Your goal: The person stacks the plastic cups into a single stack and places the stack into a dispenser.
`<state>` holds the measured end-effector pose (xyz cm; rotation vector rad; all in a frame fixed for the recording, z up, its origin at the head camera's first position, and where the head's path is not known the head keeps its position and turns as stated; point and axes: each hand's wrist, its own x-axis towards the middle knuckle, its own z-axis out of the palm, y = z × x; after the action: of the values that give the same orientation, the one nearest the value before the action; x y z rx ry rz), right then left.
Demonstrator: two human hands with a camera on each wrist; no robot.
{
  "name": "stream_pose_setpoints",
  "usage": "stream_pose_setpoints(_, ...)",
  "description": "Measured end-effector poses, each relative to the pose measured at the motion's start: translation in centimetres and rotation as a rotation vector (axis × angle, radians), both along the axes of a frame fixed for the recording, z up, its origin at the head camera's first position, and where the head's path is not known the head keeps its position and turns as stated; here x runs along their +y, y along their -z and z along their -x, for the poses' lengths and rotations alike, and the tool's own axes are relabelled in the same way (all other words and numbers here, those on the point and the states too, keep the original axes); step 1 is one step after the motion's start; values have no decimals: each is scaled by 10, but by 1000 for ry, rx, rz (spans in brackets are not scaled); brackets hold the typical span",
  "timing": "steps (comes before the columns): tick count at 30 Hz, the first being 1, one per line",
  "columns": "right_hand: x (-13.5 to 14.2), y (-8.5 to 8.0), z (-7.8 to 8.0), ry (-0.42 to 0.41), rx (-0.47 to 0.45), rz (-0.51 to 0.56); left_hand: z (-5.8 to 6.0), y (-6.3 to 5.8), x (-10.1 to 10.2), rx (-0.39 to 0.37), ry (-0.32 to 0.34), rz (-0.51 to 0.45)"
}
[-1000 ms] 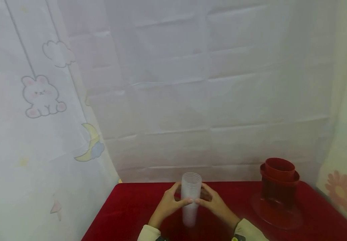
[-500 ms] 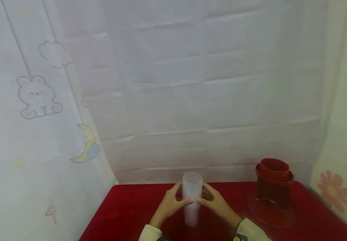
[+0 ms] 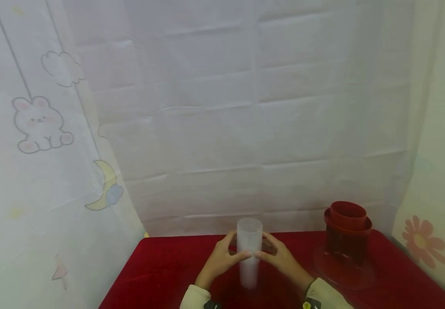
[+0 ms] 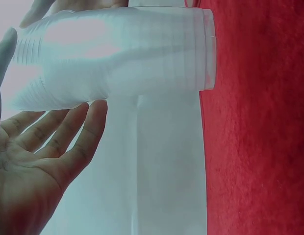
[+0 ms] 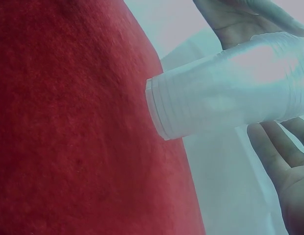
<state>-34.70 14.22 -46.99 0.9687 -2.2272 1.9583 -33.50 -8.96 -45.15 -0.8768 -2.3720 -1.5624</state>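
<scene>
A stack of clear plastic cups, nested with ridged rims upward, stands upright between the two hands in the head view. The left hand grips its left side, thumb at the front and fingers behind. From the right, the right hand holds it the same way, and the two thumb tips nearly meet on the front. In the left wrist view the stack's flat base end overlaps the red cloth, with the left hand's fingertips at its side. The right wrist view shows the right hand's fingertips against the stack.
Red cloth covers the table. At the right stands a red cylindrical container with a ringed top and a wide, see-through round base. A pale creased curtain hangs behind, and printed sheets close off both sides.
The head view has turned slightly, so the backdrop and red container shift left in it. Both hands keep their grip on the cup stack, which appears a little farther right and higher.
</scene>
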Motion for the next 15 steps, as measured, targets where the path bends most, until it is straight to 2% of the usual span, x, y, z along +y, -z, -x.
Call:
stream_pose_setpoints(8, 13, -2, -3, 45, -38, -31, 0, -2, 14, -10, 10, -3)
stream_pose_setpoints(15, 21, -9, -1, 91, -40, -48, 7, -3, 24, -14, 17, -2)
